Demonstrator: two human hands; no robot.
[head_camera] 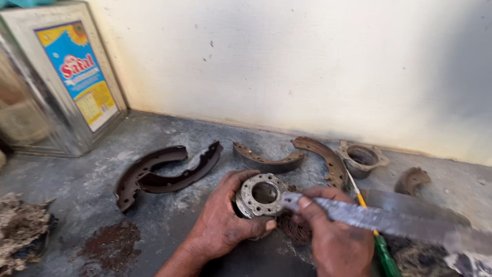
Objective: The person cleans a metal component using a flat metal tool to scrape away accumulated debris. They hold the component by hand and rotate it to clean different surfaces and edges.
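Watching my left hand [225, 220], I see it wrapped closed around a round metal hub [262, 195] with bolt holes, held just off the concrete floor [169, 215] near its front edge. My right hand [335, 238] is clenched on a long flat blade [379, 218], its tip touching the hub's rim. I judge the blade could skid off that rusty rim toward my left thumb [256, 225], since the hub is only hand-held. Worn brake shoes [164, 174] and a green-handled screwdriver [382, 251] lie near; a slip could knock either one. Rust scrapings [294, 228] under the hub may loosen my grip.
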